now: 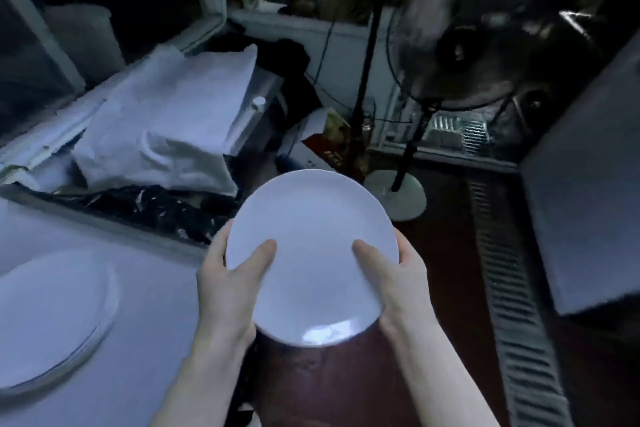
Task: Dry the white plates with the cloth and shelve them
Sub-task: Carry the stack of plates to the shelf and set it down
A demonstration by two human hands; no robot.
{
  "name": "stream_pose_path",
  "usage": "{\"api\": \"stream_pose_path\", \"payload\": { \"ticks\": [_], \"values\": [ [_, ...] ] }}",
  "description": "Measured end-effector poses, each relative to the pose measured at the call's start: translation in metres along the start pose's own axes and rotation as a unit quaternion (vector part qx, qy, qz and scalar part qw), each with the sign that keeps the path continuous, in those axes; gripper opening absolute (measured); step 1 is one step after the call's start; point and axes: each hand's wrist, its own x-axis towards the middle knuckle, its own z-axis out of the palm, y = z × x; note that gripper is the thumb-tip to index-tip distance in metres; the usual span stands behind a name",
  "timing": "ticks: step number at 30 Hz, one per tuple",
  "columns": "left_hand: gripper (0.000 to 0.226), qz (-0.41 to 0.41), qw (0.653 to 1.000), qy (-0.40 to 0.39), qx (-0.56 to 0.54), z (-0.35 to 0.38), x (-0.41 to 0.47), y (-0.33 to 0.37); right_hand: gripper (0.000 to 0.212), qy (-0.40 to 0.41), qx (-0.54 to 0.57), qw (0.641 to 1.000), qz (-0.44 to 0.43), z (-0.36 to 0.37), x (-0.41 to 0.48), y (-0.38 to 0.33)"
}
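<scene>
Both hands are gripping one white plate [311, 253] over the dark reddish floor [450, 253]. The left hand [227, 288] and the right hand [401, 288] are clamping opposite rims, thumbs lying flat on the top face, fingers hidden beneath. No cloth is touching the plate, so I judge that its wiping is done and shelving is coming next, though no shelf is showing. A stack of plates [52, 308] is waiting on the white counter [145, 340] to the left, apparently not yet dried. The held plate is round, shallow and glossy, and is catching a patch of glare at its near rim. Behind the counter, crumpled white fabric [162, 121] is lying in soft folds, possibly the cloth. A wire-caged fan [460, 42] is standing beyond.
</scene>
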Motion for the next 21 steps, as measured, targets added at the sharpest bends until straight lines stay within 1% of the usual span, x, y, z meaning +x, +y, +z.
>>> {"api": "stream_pose_path", "payload": {
  "ticks": [3,5,7,10,12,14,16,18,21],
  "values": [
    [0.036,0.005,0.993,-0.111,0.032,0.089,-0.044,-0.022,0.042,0.070,0.046,0.997,0.003,-0.107,-0.021,-0.028],
    [0.036,-0.007,0.982,-0.182,0.056,0.148,-0.078,-0.036,0.034,0.133,0.075,0.988,-0.006,-0.176,-0.043,-0.044],
    [0.038,-0.027,0.963,-0.258,0.070,0.206,-0.114,-0.051,0.030,0.209,0.105,0.972,-0.023,-0.239,-0.072,-0.057],
    [0.045,-0.046,0.926,-0.361,0.102,0.285,-0.172,-0.073,0.030,0.324,0.143,0.934,-0.058,-0.317,-0.123,-0.070],
    [0.044,-0.057,0.892,-0.432,0.123,0.332,-0.215,-0.089,0.030,0.400,0.152,0.900,-0.079,-0.361,-0.161,-0.074],
    [0.038,-0.062,0.849,-0.506,0.142,0.373,-0.263,-0.107,0.029,0.463,0.161,0.866,-0.099,-0.400,-0.200,-0.074],
    [0.033,-0.076,0.804,-0.570,0.152,0.407,-0.310,-0.126,0.029,0.528,0.174,0.824,-0.111,-0.433,-0.237,-0.072],
    [0.030,-0.092,0.758,-0.623,0.168,0.432,-0.355,-0.145,0.029,0.588,0.181,0.780,-0.113,-0.462,-0.270,-0.068],
    [0.029,-0.111,0.698,-0.683,0.186,0.466,-0.419,-0.166,0.028,0.651,0.198,0.722,-0.122,-0.503,-0.309,-0.064]
  ]
}}
